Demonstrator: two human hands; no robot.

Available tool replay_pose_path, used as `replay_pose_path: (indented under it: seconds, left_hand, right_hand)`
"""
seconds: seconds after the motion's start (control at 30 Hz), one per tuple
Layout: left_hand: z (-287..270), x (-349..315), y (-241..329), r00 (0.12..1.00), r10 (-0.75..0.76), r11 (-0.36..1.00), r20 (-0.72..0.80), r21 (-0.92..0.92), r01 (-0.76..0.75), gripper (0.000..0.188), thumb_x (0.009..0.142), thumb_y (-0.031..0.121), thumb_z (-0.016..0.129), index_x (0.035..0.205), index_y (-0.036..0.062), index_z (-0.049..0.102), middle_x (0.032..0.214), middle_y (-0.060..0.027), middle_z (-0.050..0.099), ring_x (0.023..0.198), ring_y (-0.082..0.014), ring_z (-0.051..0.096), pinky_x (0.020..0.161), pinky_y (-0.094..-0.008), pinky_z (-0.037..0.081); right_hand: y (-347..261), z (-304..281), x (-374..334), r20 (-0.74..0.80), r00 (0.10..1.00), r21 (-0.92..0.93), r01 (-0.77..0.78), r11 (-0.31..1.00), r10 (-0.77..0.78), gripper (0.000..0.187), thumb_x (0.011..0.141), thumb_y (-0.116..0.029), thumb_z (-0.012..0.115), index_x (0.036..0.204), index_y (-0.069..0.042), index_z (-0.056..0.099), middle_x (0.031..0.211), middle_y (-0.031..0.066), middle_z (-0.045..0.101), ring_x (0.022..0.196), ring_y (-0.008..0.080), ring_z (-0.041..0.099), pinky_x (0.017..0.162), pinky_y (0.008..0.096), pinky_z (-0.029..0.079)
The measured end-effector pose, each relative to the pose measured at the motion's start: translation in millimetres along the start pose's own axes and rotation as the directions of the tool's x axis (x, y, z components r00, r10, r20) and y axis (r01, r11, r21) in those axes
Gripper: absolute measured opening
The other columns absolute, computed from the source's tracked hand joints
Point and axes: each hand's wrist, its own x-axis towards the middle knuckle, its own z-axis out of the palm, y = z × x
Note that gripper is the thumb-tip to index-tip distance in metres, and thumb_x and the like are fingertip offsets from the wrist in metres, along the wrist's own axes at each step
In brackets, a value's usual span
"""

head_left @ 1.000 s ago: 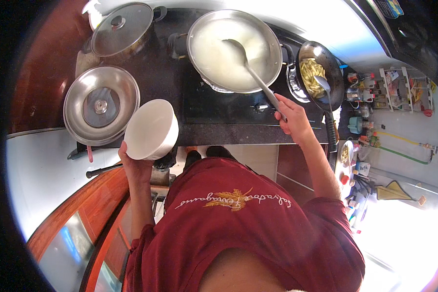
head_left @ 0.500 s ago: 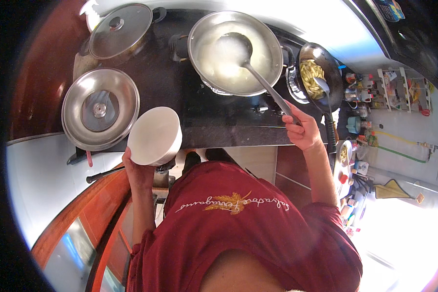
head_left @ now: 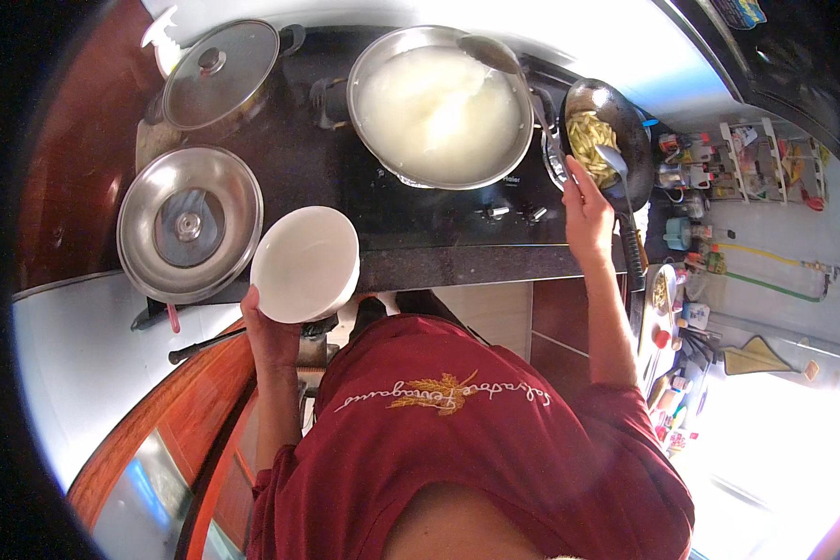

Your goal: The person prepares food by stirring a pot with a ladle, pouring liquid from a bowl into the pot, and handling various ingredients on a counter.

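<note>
A white bowl point(head_left: 305, 265), bare inside, is gripped at its lower left side by my left hand point(head_left: 273, 338), just in front of the counter's edge. My right hand point(head_left: 589, 217) is closed around the handle of a ladle point(head_left: 490, 54). The ladle's head rests at or just over the far right rim of a large steel pot point(head_left: 357, 117), its handle running down along the pot's right side. Pale, milky liquid point(head_left: 439, 117) fills much of the pot.
Right of the pot sits a dark wok point(head_left: 630, 140) holding pale strips point(head_left: 588, 140) and a spatula point(head_left: 614, 161). A steel lid point(head_left: 243, 187) lies left; behind it stands a glass-lidded pot point(head_left: 229, 79). Stove knobs point(head_left: 499, 212) face me. Bottles and jars point(head_left: 686, 168) line the right wall.
The ladle has moved from the pot's middle to its far right rim, and my right hand has shifted slightly right. My left hand and the bowl have barely moved.
</note>
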Motion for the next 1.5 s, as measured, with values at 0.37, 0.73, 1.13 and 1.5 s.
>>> replay_pose_path:
  seconds: [0.37, 0.73, 1.13, 1.5]
  left_hand:
    - [0, -9, -8, 0.995, 0.007, 1.0, -0.097, 0.011, -0.006, 0.061, 0.086, 0.043, 0.051, 0.132, 0.0045, 0.041, 0.127, -0.0129, 0.052, 0.114, -0.0267, 0.053, 0.095, -0.0442, 0.045]
    - [11, -5, -7, 0.999, -0.033, 0.992, 0.005, 0.123, 0.033, 0.066, 0.083, 0.047, 0.052, 0.133, 0.0039, 0.04, 0.125, -0.0135, 0.053, 0.111, -0.0268, 0.056, 0.089, -0.0424, 0.049]
    - [6, 18, -6, 0.973, -0.175, 0.968, 0.151, 0.209, 0.142, 0.052, 0.091, 0.043, 0.038, 0.124, 0.0049, 0.045, 0.113, -0.0116, 0.058, 0.088, -0.0223, 0.06, 0.062, -0.0309, 0.047]
    - [24, 13, -6, 0.984, -0.175, 0.965, 0.029, 0.202, 0.166, 0.053, 0.088, 0.042, 0.043, 0.123, 0.002, 0.045, 0.109, -0.0124, 0.059, 0.084, -0.0224, 0.06, 0.058, -0.0312, 0.049]
  right_hand:
    - [-9, 78, -15, 0.03, 0.981, -0.185, 0.195, 0.963, -0.193, 0.034, 0.087, -0.016, 0.058, 0.121, -0.018, 0.057, 0.072, 0.0103, 0.055, 0.061, 0.028, 0.059, 0.054, 0.039, 0.049]
    - [-33, 57, -61, 0.224, 0.953, -0.174, 0.246, 0.953, -0.205, 0.036, 0.088, -0.02, 0.057, 0.123, -0.023, 0.056, 0.073, 0.0072, 0.051, 0.052, 0.0268, 0.057, 0.047, 0.039, 0.049]
    - [-43, 8, -114, 0.265, 0.961, -0.257, 0.152, 0.955, -0.081, 0.039, 0.084, -0.017, 0.061, 0.122, -0.023, 0.058, 0.073, 0.0052, 0.05, 0.054, 0.0238, 0.057, 0.048, 0.0365, 0.049]
    - [-27, 14, -114, 0.094, 0.995, -0.244, 0.061, 0.968, -0.039, 0.035, 0.085, -0.02, 0.06, 0.12, -0.019, 0.057, 0.074, 0.0093, 0.054, 0.058, 0.0291, 0.06, 0.051, 0.0404, 0.049]
